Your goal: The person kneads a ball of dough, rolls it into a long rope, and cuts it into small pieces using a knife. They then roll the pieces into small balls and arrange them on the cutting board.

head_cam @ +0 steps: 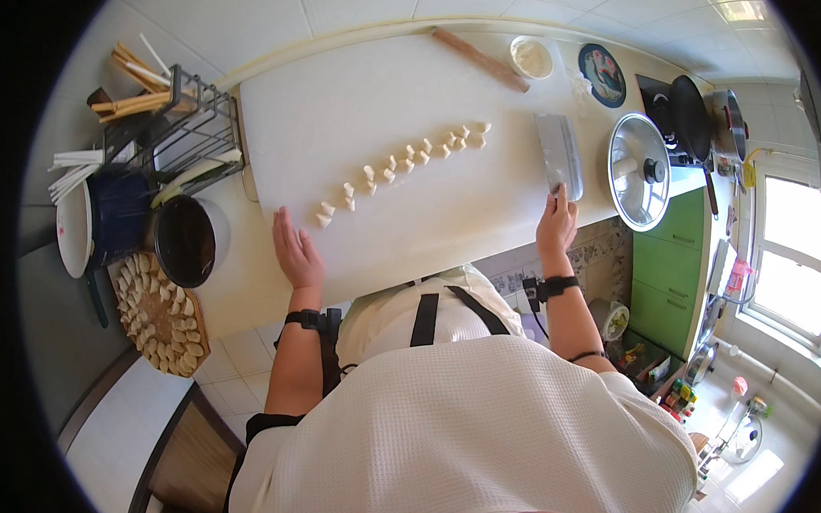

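Note:
A row of small cut dough pieces (390, 169) runs diagonally across a large white board (362, 92). My left hand (298, 250) rests flat at the board's left edge, beside the nearest pieces. It holds nothing, and its thumb is spread from the fingers. At the board's right side, my right hand (558, 224) grips the handle of a cleaver (559, 150). The broad blade lies over the board, apart from the dough.
A rolling pin (482, 60) and a bowl of flour (531, 58) sit at the back. Right of the cleaver stands a glass lid (638, 190). On the left are a wire rack (205, 124), a dark pot (185, 242) and a tray (152, 319) of dumplings.

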`<state>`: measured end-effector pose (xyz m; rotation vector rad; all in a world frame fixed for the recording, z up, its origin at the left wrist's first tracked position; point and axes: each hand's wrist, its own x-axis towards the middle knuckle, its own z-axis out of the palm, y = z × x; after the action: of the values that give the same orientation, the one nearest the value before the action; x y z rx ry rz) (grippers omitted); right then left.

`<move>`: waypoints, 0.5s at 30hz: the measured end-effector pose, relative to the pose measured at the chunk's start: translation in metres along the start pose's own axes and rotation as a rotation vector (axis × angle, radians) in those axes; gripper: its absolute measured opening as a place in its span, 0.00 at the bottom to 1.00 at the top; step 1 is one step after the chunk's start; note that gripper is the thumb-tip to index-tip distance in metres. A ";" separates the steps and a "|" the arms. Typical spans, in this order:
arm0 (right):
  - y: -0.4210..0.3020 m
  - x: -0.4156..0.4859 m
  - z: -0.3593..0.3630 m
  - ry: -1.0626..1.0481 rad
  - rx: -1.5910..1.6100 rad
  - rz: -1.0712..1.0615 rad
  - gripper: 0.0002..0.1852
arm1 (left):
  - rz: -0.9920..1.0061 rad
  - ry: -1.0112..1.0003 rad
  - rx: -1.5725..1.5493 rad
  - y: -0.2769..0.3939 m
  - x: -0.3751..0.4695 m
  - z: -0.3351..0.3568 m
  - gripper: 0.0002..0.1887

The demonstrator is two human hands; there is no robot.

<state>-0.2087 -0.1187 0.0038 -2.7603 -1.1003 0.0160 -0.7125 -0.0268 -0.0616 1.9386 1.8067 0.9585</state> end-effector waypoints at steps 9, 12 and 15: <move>-0.005 0.066 0.011 -0.279 -0.306 -0.158 0.31 | -0.075 0.019 0.137 0.006 0.005 0.003 0.29; -0.032 0.133 0.000 -0.115 -0.127 -0.407 0.21 | -0.072 0.037 0.158 0.008 0.005 0.005 0.30; -0.087 0.229 0.012 -0.005 0.283 -0.548 0.17 | -0.055 0.041 0.151 0.010 0.005 0.005 0.32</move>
<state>-0.1017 0.1015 0.0181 -2.1423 -1.6691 0.0997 -0.7022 -0.0224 -0.0574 1.9582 1.9967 0.8737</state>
